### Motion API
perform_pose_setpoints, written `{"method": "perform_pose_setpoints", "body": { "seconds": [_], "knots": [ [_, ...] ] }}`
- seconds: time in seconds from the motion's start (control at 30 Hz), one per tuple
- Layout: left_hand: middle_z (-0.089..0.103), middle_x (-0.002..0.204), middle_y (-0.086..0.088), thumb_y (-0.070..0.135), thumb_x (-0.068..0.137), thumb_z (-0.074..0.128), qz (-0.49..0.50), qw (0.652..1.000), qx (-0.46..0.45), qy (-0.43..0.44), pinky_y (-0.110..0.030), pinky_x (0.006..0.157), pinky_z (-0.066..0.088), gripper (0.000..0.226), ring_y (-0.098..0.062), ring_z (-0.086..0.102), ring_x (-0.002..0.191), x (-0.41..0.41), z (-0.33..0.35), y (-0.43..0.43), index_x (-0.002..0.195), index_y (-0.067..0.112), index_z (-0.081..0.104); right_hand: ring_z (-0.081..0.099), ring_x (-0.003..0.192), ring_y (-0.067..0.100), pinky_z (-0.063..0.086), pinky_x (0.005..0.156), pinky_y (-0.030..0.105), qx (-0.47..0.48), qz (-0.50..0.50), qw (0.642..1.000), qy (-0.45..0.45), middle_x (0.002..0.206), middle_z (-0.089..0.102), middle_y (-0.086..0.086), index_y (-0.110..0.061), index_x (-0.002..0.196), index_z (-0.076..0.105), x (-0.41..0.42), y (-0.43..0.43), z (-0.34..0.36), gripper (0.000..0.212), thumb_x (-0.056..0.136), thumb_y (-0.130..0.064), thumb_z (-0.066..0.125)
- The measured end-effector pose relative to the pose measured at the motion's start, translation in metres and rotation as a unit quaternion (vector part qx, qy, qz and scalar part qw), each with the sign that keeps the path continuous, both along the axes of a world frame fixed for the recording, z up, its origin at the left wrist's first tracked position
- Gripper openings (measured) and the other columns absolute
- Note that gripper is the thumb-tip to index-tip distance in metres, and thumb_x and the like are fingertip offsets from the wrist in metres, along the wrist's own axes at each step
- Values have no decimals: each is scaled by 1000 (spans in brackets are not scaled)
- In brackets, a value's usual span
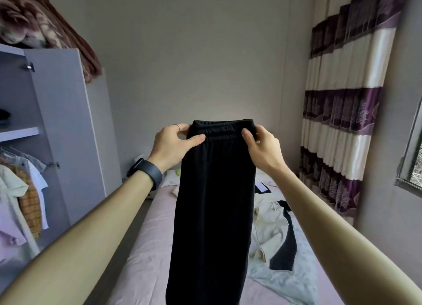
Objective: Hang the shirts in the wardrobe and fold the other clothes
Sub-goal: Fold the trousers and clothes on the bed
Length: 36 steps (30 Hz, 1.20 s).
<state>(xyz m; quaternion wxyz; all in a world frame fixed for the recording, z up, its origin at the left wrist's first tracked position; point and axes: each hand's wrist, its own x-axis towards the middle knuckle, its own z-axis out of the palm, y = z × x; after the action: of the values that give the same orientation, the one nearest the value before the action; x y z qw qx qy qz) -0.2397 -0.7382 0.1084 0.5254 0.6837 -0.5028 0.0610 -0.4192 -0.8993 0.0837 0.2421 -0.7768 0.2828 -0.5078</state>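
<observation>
I hold a pair of black trousers [212, 204] up in the air over the bed [146, 254], hanging straight down from the elastic waistband. My left hand [173, 145] pinches the waistband's left end, thumb in front. My right hand [260, 147] pinches its right end the same way. On the bed to the right lie a cream and black garment [271, 236] and a pale blue one [280, 282]. At the left, the open wardrobe [59, 131] holds several shirts [20, 197] on hangers.
A brown blanket [41, 21] is piled on top of the wardrobe. Purple and white curtains [342, 113] cover the right wall beside a window [413, 158]. A pillow [171, 179] and small items lie at the bed's far end.
</observation>
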Motion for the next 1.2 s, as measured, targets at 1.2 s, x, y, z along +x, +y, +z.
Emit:
{"method": "perform_pose_setpoints", "body": {
  "seconds": [1.2],
  "knots": [
    [68,105,11,38,74,83,41,947,229,222,-36,95,53,34,-14,64,103,251,-292,-297,101,29,65,61,105,28,47,86,38,191,51,961,193,112,64,4,-14,119,49,256,-291,-285,28,102,-36,53]
  ]
}}
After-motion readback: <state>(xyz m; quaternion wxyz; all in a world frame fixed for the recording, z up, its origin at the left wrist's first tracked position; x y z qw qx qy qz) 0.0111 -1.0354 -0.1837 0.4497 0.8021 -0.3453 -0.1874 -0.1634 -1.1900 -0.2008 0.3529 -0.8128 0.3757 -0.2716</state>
